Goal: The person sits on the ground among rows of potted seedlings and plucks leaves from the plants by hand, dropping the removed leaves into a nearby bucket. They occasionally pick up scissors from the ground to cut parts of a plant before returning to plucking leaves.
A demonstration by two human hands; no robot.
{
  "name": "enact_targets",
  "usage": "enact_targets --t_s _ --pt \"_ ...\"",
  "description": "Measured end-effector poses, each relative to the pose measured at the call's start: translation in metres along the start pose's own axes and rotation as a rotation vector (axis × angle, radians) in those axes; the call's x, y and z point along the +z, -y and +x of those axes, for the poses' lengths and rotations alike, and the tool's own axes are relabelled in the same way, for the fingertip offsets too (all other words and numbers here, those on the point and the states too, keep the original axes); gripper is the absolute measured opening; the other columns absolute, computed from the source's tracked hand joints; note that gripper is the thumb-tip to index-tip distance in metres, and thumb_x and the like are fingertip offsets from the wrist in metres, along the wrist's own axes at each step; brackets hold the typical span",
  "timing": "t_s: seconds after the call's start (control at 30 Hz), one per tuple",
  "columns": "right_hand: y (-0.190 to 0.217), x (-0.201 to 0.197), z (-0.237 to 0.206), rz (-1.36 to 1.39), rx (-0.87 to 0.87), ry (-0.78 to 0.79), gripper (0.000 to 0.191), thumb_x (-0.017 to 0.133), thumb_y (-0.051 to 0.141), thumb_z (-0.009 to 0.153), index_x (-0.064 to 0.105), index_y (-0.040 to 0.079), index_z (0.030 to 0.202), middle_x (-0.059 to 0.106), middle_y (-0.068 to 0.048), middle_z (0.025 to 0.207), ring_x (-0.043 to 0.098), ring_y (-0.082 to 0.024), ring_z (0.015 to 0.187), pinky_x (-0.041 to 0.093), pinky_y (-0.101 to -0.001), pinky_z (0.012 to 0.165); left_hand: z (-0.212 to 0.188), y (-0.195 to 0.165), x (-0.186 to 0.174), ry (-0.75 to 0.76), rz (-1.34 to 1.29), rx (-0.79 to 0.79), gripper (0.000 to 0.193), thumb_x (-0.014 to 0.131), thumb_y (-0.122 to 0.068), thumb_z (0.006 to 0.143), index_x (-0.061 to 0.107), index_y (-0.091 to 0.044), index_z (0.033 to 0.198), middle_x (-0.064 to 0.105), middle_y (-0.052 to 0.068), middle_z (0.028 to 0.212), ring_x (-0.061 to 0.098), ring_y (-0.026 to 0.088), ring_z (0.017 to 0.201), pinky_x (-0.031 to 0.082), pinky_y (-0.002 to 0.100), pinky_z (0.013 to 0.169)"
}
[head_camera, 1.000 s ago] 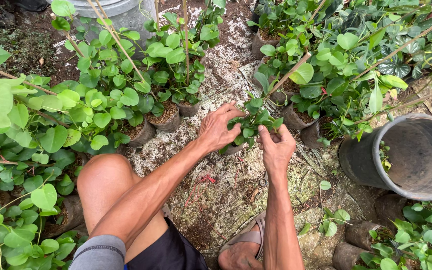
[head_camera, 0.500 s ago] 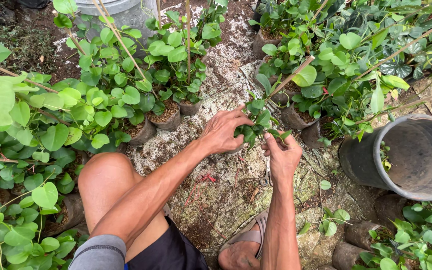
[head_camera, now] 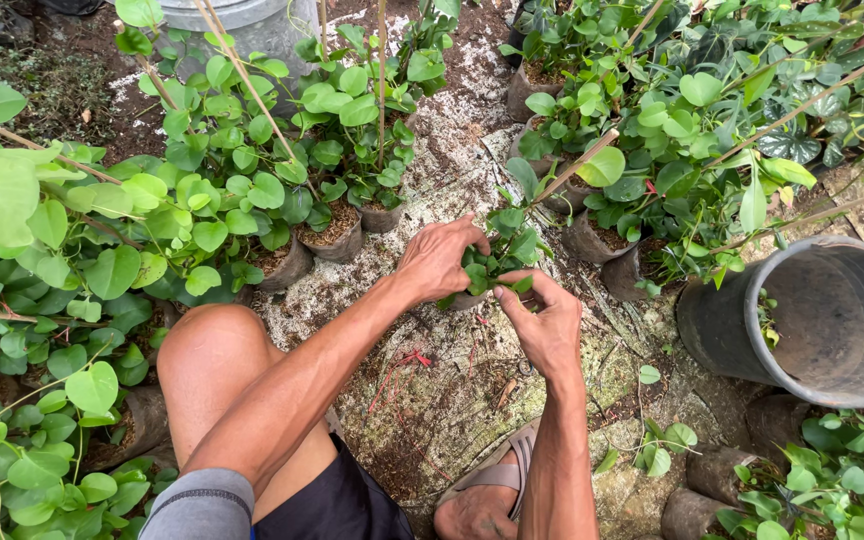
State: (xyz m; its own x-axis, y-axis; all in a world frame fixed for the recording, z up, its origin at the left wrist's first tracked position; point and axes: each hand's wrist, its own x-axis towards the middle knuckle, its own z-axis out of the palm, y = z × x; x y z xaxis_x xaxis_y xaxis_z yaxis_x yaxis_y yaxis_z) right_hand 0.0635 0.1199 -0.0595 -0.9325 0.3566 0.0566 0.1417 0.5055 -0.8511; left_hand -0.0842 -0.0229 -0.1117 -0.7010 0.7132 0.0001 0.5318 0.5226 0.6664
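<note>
Small leafy potted plant [head_camera: 500, 262], glossy heart-shaped leaves, between both hands [head_camera: 492, 290].

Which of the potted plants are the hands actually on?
The small potted plant in the middle of the ground, between the left hand and right hand; the other pots stand untouched around it.

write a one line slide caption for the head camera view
Both hands, left hand and right hand, work the leaves of a small potted plant among rows of green seedlings.

One large round black plastic bucket [head_camera: 822, 320], right of the fingers. One small green-leaved potted plant [head_camera: 497, 262] at the fingers. Two bare hands: left hand [head_camera: 439, 258], right hand [head_camera: 549, 325]. One sandalled foot [head_camera: 487, 495].
</note>
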Motion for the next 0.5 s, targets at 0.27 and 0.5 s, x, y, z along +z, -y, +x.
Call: enact_targets --t_s 0.27,0.5 --pt "0.022 0.003 0.025 -0.135 -0.023 -0.011 0.015 0.075 0.017 0.089 0.076 0.005 0.099 0.075 -0.006 0.077 0.068 -0.011 0.066 0.053 -0.0283 0.06 -0.003 0.001 -0.007 0.075 -0.326 -0.082 0.043 0.067 -0.002 0.068 0.068 -0.011 0.11 0.075 0.009 0.109 0.069 0.022 0.083 0.057 0.042 0.082" --pt "0.037 0.004 0.05 -0.143 0.0 -0.065 0.02 0.075 0.018 0.088 0.073 0.001 0.098 0.075 -0.011 0.074 0.069 -0.014 0.063 0.055 -0.0315 0.06 -0.002 0.005 -0.015 0.052 -0.427 -0.048 0.042 0.073 -0.014 0.068 0.075 -0.01 0.109 0.077 0.009 0.096 0.072 0.023 0.088 0.056 0.039 0.083"
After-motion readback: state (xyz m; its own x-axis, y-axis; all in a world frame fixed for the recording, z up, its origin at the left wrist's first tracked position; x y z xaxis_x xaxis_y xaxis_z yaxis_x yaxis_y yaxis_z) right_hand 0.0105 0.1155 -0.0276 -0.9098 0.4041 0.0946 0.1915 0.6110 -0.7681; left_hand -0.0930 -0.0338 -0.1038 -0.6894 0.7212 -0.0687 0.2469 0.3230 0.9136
